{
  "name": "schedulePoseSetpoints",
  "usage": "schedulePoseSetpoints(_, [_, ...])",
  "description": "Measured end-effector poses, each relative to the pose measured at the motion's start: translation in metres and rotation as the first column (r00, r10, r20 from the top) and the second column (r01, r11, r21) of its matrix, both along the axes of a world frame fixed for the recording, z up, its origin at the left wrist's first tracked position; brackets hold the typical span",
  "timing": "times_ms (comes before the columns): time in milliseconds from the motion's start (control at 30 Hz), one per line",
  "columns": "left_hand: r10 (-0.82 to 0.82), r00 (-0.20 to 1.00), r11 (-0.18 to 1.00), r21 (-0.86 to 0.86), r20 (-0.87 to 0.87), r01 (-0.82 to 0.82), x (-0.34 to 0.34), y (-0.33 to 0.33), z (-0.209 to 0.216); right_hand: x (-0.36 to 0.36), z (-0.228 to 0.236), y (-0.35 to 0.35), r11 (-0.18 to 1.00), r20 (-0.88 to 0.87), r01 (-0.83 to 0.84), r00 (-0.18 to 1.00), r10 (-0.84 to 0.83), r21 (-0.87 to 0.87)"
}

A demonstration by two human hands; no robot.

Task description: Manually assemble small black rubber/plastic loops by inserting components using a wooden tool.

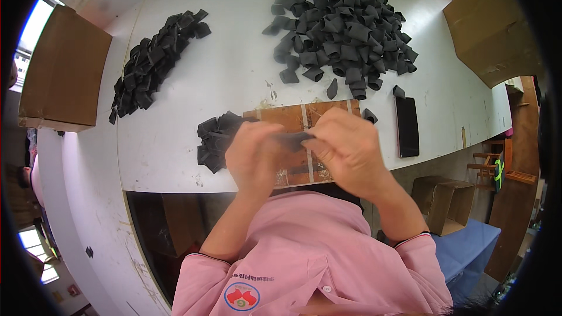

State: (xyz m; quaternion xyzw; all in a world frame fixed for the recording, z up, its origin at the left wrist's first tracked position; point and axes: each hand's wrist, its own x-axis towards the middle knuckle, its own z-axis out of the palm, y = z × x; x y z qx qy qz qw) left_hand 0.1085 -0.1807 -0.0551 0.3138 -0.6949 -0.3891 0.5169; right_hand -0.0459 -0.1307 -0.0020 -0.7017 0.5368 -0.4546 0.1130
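**A:** So both hands are pinching one small black rubbery piece (pixel 294 138) between them, held up just over a wooden board (pixel 293 118) at the near edge of the white table (pixel 234 76). Left hand (pixel 256 155) has its fingers curled around the left end, right hand (pixel 346 147) is closed over the right end. Most of the piece is hidden behind the fingers, only a dark strip shows in the gap.

**B:** How's it gonna handle, you reckon?

**A:** Light and floppy, I'd guess. Looks like a thin soft sleeve that bends easily, not fragile, probably a bit grippy rather than slick. Fingertip pinch at each end seems the way to hold it, since squeezing the middle would likely just flatten it.

**B:** What else is around?

**A:** A small stack of the same black pieces (pixel 215 138) touching the board's left end. Far right of the table, a big loose heap (pixel 342 26) of them; far left, a longer, neater pile (pixel 153 58). A dark flat phone-like slab (pixel 407 126) lies right of the board, and cardboard boxes (pixel 61 70) sit off both sides.
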Motion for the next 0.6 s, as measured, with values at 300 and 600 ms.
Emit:
schedulePoseSetpoints(300, [0.339,0.613,0.941,-0.262,0.714,-0.215,0.015,-0.012,-0.08,-0.006,-0.042,0.022,0.841,0.665,-0.048,0.637,-0.39,0.539])
schedulePoseSetpoints(600, [0.121,0.815,0.967,-0.251,0.567,0.031,0.035,-0.009,-0.048,0.024,-0.065,0.046,0.65,0.529,-0.197,0.766,-0.366,0.734])
